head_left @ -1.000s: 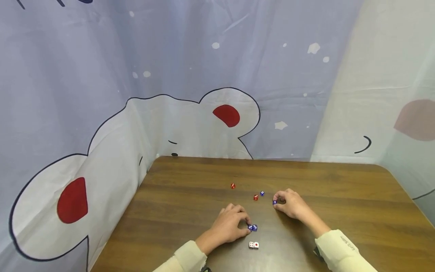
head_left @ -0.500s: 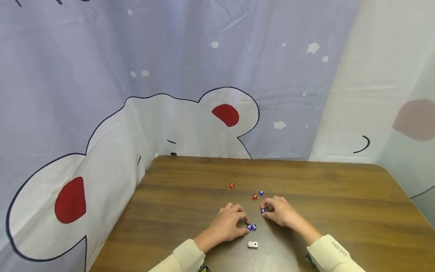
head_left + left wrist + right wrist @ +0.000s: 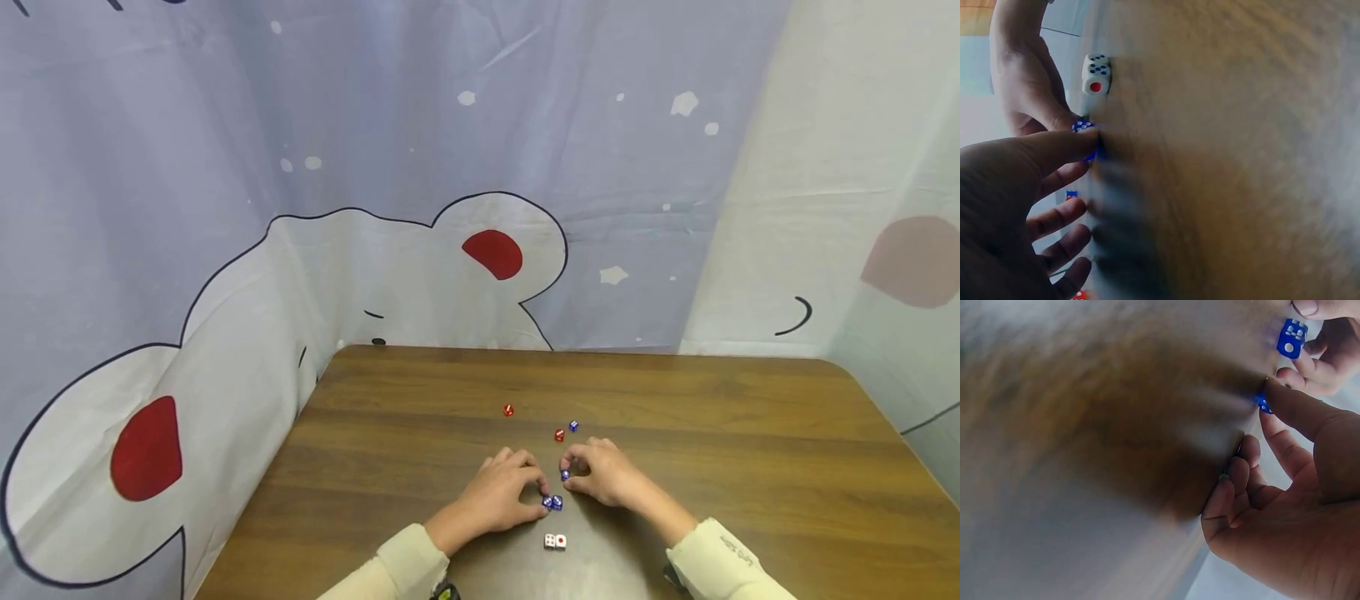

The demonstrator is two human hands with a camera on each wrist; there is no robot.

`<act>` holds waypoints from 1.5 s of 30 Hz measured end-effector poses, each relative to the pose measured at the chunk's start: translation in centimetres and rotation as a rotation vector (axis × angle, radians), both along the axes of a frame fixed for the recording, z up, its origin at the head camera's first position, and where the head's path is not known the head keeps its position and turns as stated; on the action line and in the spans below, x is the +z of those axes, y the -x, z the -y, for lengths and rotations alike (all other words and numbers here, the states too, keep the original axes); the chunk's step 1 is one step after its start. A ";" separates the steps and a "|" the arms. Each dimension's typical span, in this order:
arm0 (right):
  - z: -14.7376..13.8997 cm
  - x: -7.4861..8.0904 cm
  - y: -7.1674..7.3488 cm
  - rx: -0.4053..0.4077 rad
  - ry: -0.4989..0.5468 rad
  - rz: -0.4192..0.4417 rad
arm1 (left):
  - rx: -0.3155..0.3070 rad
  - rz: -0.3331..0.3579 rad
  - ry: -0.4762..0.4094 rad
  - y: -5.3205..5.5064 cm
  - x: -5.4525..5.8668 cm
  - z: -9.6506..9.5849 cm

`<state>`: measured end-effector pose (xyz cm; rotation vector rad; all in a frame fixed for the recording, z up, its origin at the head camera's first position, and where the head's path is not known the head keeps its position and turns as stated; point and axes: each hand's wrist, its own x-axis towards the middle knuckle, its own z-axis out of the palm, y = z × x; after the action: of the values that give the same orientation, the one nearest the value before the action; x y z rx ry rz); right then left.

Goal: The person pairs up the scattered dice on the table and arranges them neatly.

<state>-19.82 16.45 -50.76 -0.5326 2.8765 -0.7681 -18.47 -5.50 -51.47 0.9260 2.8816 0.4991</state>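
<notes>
Two blue dice stand side by side on the brown table (image 3: 735, 442). My left hand (image 3: 498, 493) pinches the left blue die (image 3: 547, 502) between thumb and finger; its neighbour, the other blue die (image 3: 557, 502), is beside it on the right. A third blue die (image 3: 566, 475) is between the thumb and finger of my right hand (image 3: 609, 475), just behind and to the right of that pair. In the right wrist view my thumb partly covers this pinched die (image 3: 1265, 405). My left thumb hides much of the blue dice (image 3: 1082, 126) in the left wrist view.
Nearer the body lie two white dice, one with four red dots (image 3: 550, 542) and one with a single red dot (image 3: 561, 542). Farther back are a red die (image 3: 559, 435), a blue die (image 3: 573, 426) and another red die (image 3: 508, 410). A printed curtain (image 3: 420, 275) hangs behind the table.
My right hand has moved left and toward the body with its blue die, closer to the blue pair. My left hand has stayed at the pair.
</notes>
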 end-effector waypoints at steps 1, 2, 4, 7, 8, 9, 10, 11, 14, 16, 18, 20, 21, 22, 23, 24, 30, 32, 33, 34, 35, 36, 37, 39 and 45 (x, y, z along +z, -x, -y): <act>0.1 0.0 -0.1 0.002 -0.003 0.001 | -0.010 0.002 0.006 0.0 0.0 0.1; 0.2 0.1 -0.1 0.008 -0.004 0.001 | -0.023 0.005 0.013 0.1 0.1 0.2; 0.5 0.1 -0.3 0.025 0.000 0.002 | -0.051 0.021 0.026 0.3 0.3 0.3; 0.7 0.2 -0.4 0.048 0.016 -0.005 | -0.102 0.041 0.037 0.8 0.9 0.5; 0.7 0.2 -0.5 0.054 0.021 -0.008 | -0.118 0.046 0.035 1.0 1.0 0.6; 0.7 0.2 -0.5 0.056 0.026 -0.009 | -0.133 0.052 0.030 1.3 1.2 0.6; 0.7 0.2 -0.5 0.059 0.030 -0.011 | -0.141 0.059 0.021 1.6 1.3 0.7; 0.7 0.2 -0.5 0.058 0.031 -0.014 | -0.145 0.065 0.010 1.9 1.5 0.7; 0.5 0.1 -0.6 0.066 0.034 -0.020 | -0.120 0.082 -0.043 3.1 1.9 0.5; 0.4 0.0 -0.6 0.076 0.034 -0.026 | -0.084 0.088 -0.087 3.9 2.2 0.2; 0.3 -0.1 -0.5 0.086 0.030 -0.039 | -0.050 0.076 -0.123 4.9 2.5 -0.2; 0.1 -0.2 -0.5 0.095 0.026 -0.056 | -0.022 0.054 -0.145 6.0 2.7 -0.7; 0.1 -0.2 -0.4 0.099 0.025 -0.065 | -0.011 0.040 -0.145 6.5 2.8 -1.0; 0.0 -0.2 -0.4 0.101 0.025 -0.072 | -0.002 0.027 -0.141 7.0 2.9 -1.3; 0.0 -0.2 -0.4 0.102 0.024 -0.077 | 0.010 0.016 -0.131 7.4 2.8 -1.6; -0.1 -0.2 -0.4 0.103 0.024 -0.079 | 0.020 0.005 -0.118 7.8 2.8 -1.9; -0.1 -0.3 -0.4 0.116 0.016 -0.065 | 0.087 -0.022 -0.058 9.4 1.7 -3.7; -0.1 -0.2 -0.4 0.122 0.017 -0.065 | 0.101 -0.030 -0.036 9.8 1.4 -4.3; -0.1 -0.1 -0.4 0.123 0.019 -0.062 | 0.103 -0.036 -0.021 10.0 1.2 -4.6; -0.1 -0.1 -0.4 0.125 0.021 -0.058 | 0.107 -0.036 -0.007 10.1 1.1 -4.8; 0.0 0.0 -0.4 0.129 0.022 -0.055 | 0.111 -0.035 0.006 10.2 1.0 -5.1; 0.0 0.0 -0.4 0.132 0.022 -0.053 | 0.114 -0.033 0.020 10.3 0.9 -5.3; 0.0 0.0 -0.4 0.136 0.021 -0.053 | 0.117 -0.028 0.031 10.4 0.8 -5.5; 0.0 0.1 -0.4 0.139 0.019 -0.049 | 0.126 -0.019 0.053 10.6 0.7 -5.9; 0.2 0.2 -0.4 0.144 0.023 -0.046 | 0.132 -0.020 0.109 10.6 1.0 -6.9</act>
<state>-19.39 16.29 -50.61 -0.7603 2.8348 -0.7768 -29.12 1.39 -50.46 0.7337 2.9669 0.3398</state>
